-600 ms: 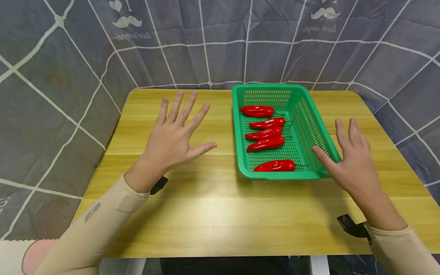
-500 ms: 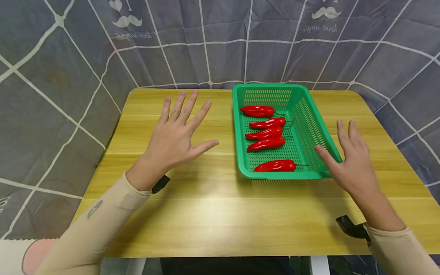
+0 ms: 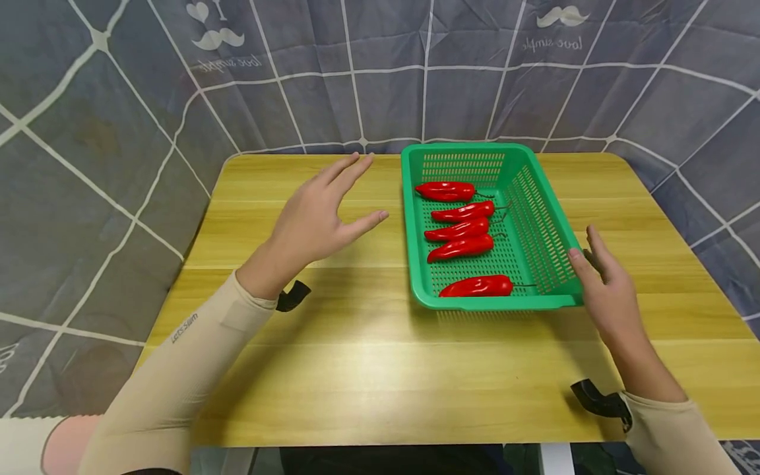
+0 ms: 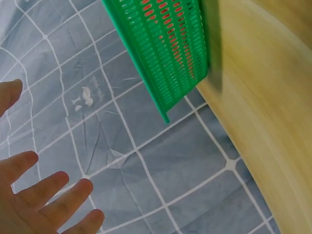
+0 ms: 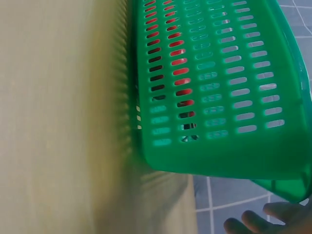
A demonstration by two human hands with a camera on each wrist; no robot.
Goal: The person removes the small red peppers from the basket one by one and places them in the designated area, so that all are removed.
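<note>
A green perforated plastic basket (image 3: pixel 495 303) stands on the table, holding several glossy red chili peppers (image 3: pixel 460 249) with thin dark stems. My left hand (image 3: pixel 315 214) hovers over the wood left of the basket, fingers extended and thumb pointing toward it; in the left wrist view its fingers (image 4: pixel 68 199) are spread, with nothing in them. At the basket's front right corner is my right hand (image 3: pixel 611 290), thumb tip at the rim and fingers outside the wall. The right wrist view shows its fingertips (image 5: pixel 253 222) loosely bent beyond the basket wall (image 5: pixel 219 156).
The wooden table (image 3: pixel 368 376) has its front edge near the person's body. A grey curtain (image 3: pixel 386 105) with white grid lines hangs behind and along both sides. Black camera mounts (image 3: pixel 596 399) stick out below both wrists.
My left hand has moved right toward the basket and turned its palm sideways. The right hand has lowered and turned, its thumb coming to the basket's right rim. The peppers have stayed put.
</note>
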